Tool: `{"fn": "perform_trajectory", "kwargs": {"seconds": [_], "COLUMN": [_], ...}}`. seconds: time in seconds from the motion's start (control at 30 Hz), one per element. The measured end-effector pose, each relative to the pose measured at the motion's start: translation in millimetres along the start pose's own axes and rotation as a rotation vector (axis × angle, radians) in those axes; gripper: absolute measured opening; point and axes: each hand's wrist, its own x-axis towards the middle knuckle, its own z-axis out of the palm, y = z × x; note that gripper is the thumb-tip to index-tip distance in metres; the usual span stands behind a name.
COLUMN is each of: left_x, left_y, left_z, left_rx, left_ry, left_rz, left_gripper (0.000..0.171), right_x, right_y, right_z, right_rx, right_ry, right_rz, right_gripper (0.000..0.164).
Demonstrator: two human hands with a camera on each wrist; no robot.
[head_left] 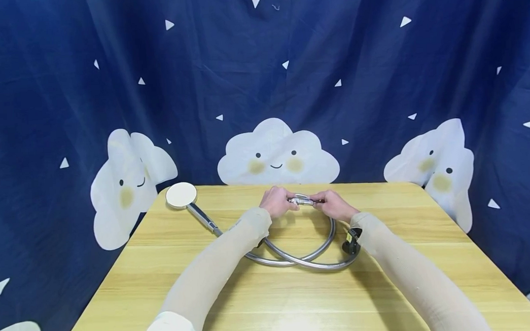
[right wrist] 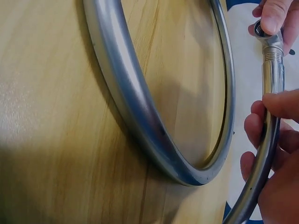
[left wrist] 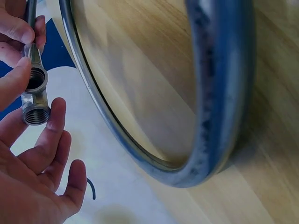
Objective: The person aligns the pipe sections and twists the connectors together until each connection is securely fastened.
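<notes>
Above the far part of the table, my left hand [head_left: 277, 201] pinches a small chrome fitting [left wrist: 40, 97] between thumb and fingers. Two round threaded openings show on the fitting in the left wrist view. My right hand [head_left: 336, 205] curls round the end of a grey metallic shower hose [right wrist: 267, 161], just beside the fitting. In the right wrist view, the hose end lines up with the fitting, with a few threads showing at the joint. The rest of the hose loops down onto the table and crosses itself. A round, white-faced shower head [head_left: 181, 195] lies at the far left, its handle joined to the hose.
The light wood table [head_left: 270, 293] ends at a dark blue curtain [head_left: 242, 53] printed with white clouds and triangles. A small black device [head_left: 351, 242] is strapped at my right wrist, close to the hose loop. Both forearms reach across the table.
</notes>
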Motion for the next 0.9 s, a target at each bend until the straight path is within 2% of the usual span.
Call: {"fn": "perform_trajectory", "kwargs": {"seconds": [0.27, 0.43, 0.67, 0.9], "left_x": [1.1, 1.4, -0.6, -2.0], "left_y": [-2.0, 0.3, 4.5, 5.4], "left_z": [2.9, 2.8, -0.1, 1.8], "left_rx": [-0.036, -0.019, 0.031, 0.057], "left_ry": [-0.003, 0.014, 0.024, 0.039], "left_rz": [-0.006, 0.008, 0.037, 0.036], "left_gripper": [0.042, 0.038, 0.035, 0.037], "right_x": [-1.9, -1.7, -1.5, -3.1], "right_y": [-3.8, -6.0, -6.5, -5.4], "right_z": [-1.7, -3.6, -6.2, -9.7], "right_rx": [0.026, 0.045, 0.102, 0.087], "right_ry": [-0.014, -0.007, 0.004, -0.056], "right_rz": [0.087, 0.076, 0.062, 0.076], "right_gripper": [0.035, 0.031, 0.012, 0.019]}}
